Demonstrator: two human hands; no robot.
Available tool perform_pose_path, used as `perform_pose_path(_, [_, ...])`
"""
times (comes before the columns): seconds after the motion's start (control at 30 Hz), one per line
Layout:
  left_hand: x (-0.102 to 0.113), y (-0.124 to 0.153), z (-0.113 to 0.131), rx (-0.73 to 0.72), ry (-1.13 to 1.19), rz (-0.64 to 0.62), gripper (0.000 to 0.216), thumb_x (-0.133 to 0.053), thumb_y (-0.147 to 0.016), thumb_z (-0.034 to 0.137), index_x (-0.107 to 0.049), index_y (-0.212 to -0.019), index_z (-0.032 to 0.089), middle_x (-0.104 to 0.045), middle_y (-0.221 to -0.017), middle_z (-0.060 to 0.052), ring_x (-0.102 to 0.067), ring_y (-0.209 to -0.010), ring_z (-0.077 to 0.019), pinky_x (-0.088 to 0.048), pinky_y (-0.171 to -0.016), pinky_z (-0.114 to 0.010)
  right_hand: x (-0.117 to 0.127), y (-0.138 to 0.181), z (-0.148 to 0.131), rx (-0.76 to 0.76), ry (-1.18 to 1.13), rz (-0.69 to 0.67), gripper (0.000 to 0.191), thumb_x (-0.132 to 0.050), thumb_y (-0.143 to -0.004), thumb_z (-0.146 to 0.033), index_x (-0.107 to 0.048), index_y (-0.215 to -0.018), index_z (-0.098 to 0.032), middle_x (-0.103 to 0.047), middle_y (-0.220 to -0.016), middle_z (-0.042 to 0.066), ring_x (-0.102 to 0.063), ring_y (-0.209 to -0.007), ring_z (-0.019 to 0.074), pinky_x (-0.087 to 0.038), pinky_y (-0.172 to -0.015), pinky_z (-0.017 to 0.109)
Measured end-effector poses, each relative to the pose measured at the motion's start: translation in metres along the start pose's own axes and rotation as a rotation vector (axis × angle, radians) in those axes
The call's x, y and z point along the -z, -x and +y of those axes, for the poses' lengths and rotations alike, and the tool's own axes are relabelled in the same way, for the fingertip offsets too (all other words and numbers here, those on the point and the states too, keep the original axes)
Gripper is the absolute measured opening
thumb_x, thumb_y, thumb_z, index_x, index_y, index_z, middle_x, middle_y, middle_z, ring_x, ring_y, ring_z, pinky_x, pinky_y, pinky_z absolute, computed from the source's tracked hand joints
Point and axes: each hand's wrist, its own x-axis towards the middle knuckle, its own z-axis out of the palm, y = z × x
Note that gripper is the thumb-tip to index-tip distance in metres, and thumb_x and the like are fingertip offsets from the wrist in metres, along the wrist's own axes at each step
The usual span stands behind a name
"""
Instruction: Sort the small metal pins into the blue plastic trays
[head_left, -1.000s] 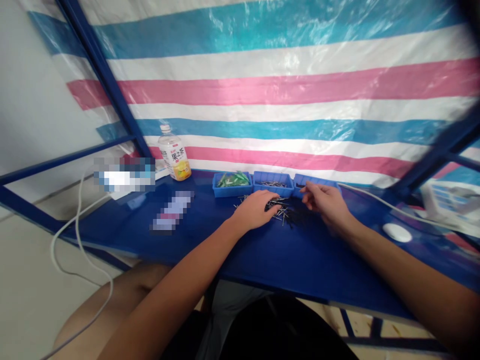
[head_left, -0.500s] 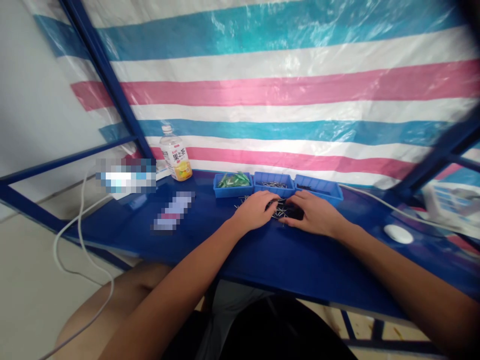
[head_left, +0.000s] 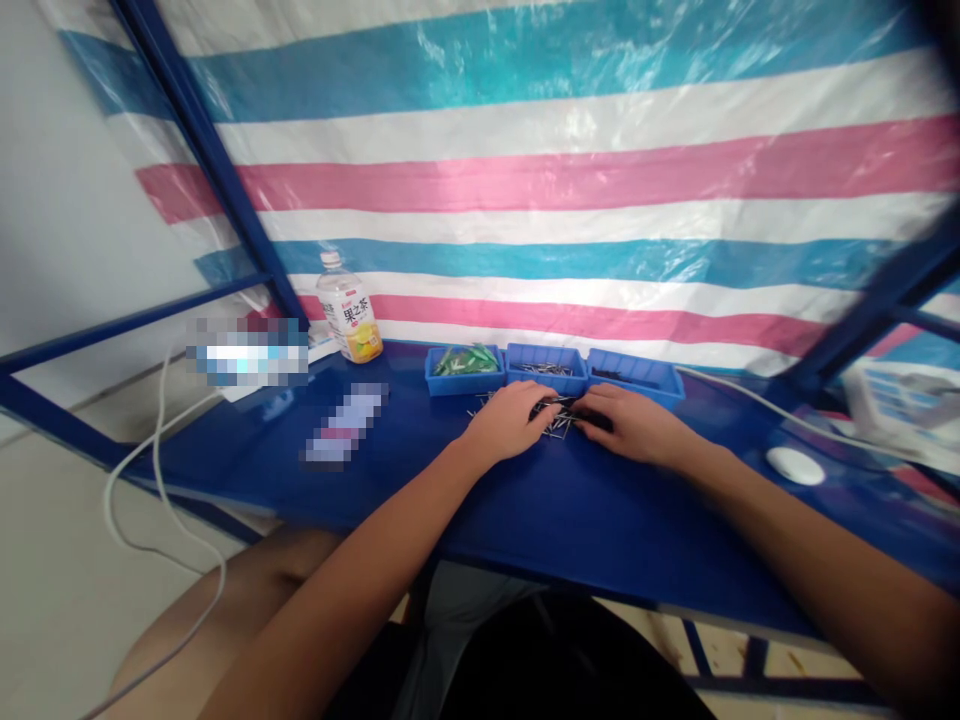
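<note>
Right hand [head_left: 637, 422] moved to slim, shiny, probably metal pins [head_left: 556, 422].

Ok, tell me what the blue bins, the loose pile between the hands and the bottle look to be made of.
The blue bins look like moulded plastic, smooth, with even colour and ribbed inner walls. The loose pile seems largely bright metal, from silvery glints, though its pieces are too small for certainty. The bottle is probably clear, glossy plastic: its upper part is see-through.

At about eleven o'clock from me, I can read the characters 果之茶 on the white label [head_left: 357, 316] of the bottle [head_left: 349, 308].
</note>
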Motion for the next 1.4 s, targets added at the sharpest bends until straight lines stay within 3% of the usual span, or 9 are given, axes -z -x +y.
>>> perform_pose_path(0.33, [0.000,0.000,0.000,-0.005,-0.019,-0.002,0.032,-0.053,-0.108,0.038,-0.072,-0.127,0.019,-0.076,-0.124,-0.011,-0.069,-0.118,-0.0273,-0.053,-0.108,-0.044,0.002,-0.001,-0.007,-0.093,0.006,0.126,0.017,-0.063,-0.096,-0.029,-0.077,-0.106,-0.027,-0.076,-0.101,0.007,-0.071,-0.095,0.0279,-0.056,-0.085,0.043])
perform_pose_path(0.47, [-0.002,0.000,0.001,-0.032,-0.015,0.004,0.031,-0.055,-0.107,0.033,-0.071,-0.129,0.018,-0.077,-0.124,-0.010,-0.070,-0.117,-0.0271,-0.053,-0.109,-0.045,0.005,-0.002,-0.010,-0.137,-0.043,0.263,0.013,-0.064,-0.096,-0.029,-0.076,-0.102,-0.026,-0.078,-0.099,0.007,-0.072,-0.092,0.0275,-0.057,-0.082,0.042])
perform_pose_path(0.7, [-0.004,0.000,0.005,-0.040,0.055,0.068,0.045,-0.050,-0.108,0.026,-0.062,-0.150,0.020,-0.081,-0.119,-0.008,-0.075,-0.112,-0.0243,-0.058,-0.105,-0.043,0.003,-0.002,-0.029,-0.143,-0.137,0.498,0.017,-0.070,-0.098,-0.036,-0.073,-0.110,-0.024,-0.078,-0.095,0.006,-0.072,-0.080,0.0231,-0.060,-0.074,0.038])
perform_pose_path(0.9, [-0.003,-0.002,0.009,-0.038,0.168,0.090,0.033,-0.054,-0.104,0.022,-0.080,-0.125,0.021,-0.081,-0.125,-0.005,-0.077,-0.114,-0.0224,-0.060,-0.105,-0.036,-0.002,-0.003,-0.038,-0.127,-0.228,0.533,0.014,-0.075,-0.096,-0.034,-0.073,-0.106,-0.025,-0.078,-0.096,0.005,-0.074,-0.081,0.0226,-0.062,-0.074,0.038])
perform_pose_path(1.1, [0.002,-0.002,0.014,0.073,0.293,0.109,0.040,-0.059,-0.102,0.023,-0.073,-0.139,0.021,-0.083,-0.116,-0.004,-0.080,-0.098,-0.0201,-0.063,-0.096,-0.033,-0.004,-0.002,-0.042,-0.092,-0.227,0.553,0.015,-0.073,-0.098,-0.033,-0.072,-0.111,-0.025,-0.078,-0.100,0.005,-0.074,-0.085,0.0223,-0.062,-0.079,0.038])
perform_pose_path(1.23, [0.001,-0.002,0.015,0.037,0.365,0.100,0.034,-0.057,-0.103,0.022,-0.078,-0.130,0.021,-0.081,-0.125,-0.005,-0.078,-0.114,-0.0219,-0.060,-0.105,-0.035,-0.006,-0.002,-0.043,-0.111,-0.239,0.545,0.013,-0.073,-0.098,-0.034,-0.073,-0.109,-0.026,-0.078,-0.099,0.005,-0.074,-0.083,0.0222,-0.061,-0.076,0.038])
perform_pose_path(1.4, [-0.001,-0.004,0.009,0.084,0.440,0.121,0.032,-0.066,-0.099,0.028,-0.080,-0.126,0.019,-0.080,-0.125,-0.008,-0.079,-0.112,-0.0249,-0.062,-0.105,-0.040,-0.006,-0.002,-0.044,-0.143,-0.290,0.525,0.016,-0.073,-0.097,-0.033,-0.074,-0.111,-0.026,-0.080,-0.105,0.006,-0.076,-0.087,0.0235,-0.062,-0.078,0.040])
